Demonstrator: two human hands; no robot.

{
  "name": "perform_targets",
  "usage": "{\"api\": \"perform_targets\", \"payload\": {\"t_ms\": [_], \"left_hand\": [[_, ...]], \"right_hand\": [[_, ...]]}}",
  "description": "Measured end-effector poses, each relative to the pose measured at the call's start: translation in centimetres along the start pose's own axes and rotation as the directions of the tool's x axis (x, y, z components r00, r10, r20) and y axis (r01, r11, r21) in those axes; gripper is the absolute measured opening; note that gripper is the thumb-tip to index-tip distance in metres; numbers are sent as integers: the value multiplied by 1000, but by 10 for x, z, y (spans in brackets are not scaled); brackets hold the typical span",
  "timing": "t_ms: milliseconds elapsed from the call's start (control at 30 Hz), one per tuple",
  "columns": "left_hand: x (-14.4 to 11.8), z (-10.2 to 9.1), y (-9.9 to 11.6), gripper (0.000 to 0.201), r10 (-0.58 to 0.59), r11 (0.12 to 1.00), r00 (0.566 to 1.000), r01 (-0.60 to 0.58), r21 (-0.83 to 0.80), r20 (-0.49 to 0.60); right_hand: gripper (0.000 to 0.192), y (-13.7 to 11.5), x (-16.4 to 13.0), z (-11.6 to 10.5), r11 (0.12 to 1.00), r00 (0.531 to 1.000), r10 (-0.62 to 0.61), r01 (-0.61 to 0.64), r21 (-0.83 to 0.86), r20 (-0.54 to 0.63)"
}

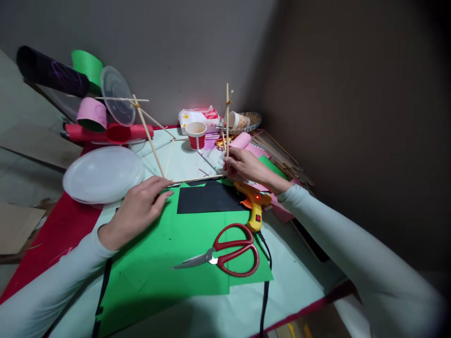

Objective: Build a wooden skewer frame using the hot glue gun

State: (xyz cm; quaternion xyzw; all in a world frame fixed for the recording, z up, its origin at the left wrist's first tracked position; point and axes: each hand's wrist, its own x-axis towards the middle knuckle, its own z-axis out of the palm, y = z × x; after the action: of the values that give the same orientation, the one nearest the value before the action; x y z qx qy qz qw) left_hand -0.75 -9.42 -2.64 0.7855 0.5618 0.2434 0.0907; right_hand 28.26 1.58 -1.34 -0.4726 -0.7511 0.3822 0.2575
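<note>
1. Closest of all, pale sleeves (pixel 338 239) slant in from both lower corners, with a green sheet (pixel 148 263) and red-handled scissors (pixel 211 256) between them.
2. Beyond the sheet, on the tabletop past the black paper (pixel 207 199), stands a stick frame (pixel 197 179): a low front stick, a leaning left stick (pixel 149 136) and an upright stick (pixel 227 122) at right.
3. From where I stand, the right hand (pixel 248 164) is pinching that upright near its foot, thumb and fingers closed around it.
4. Over at the front left corner, the left hand (pixel 139 204) is loosely spread, a fingertip against the frame and the thumb apart below; how hard it presses, I can't tell.
5. I'd call it very light and stiff along each stick, dry rather than slippery, yet easily snapped or twisted at its joints.
6. Tan binding (pixel 137 105) wraps the top left joint; I'd avoid pulling there.
7. Best hold, to my eye: low on the upright, with the opposite corner steadied, and fingers clear of the glue gun (pixel 256 206), whose light glows just beside the right hand.
</note>
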Motion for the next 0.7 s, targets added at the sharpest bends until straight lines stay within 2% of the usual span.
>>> {"api": "perform_targets", "payload": {"t_ms": [200, 400, 533, 700], "left_hand": [[-6, 15, -11, 46, 75, 996, 991, -80, 46, 113], [-9, 19, -14, 47, 65, 993, 975, -84, 83, 211], [-8, 21, -15, 50, 22, 986, 967, -63, 155, 253], [1, 26, -12, 51, -26, 964, 961, -49, 261, 277]], "right_hand": [[23, -3, 6, 8, 988, 999, -27, 19, 151, 48], [24, -19, 1, 1, 953, 999, 18, -33, 302, 50], [26, -17, 12, -3, 946, 997, 59, -72, 315, 49], [28, -4, 25, 1, 963, 996, 70, -82, 256, 54]]}}
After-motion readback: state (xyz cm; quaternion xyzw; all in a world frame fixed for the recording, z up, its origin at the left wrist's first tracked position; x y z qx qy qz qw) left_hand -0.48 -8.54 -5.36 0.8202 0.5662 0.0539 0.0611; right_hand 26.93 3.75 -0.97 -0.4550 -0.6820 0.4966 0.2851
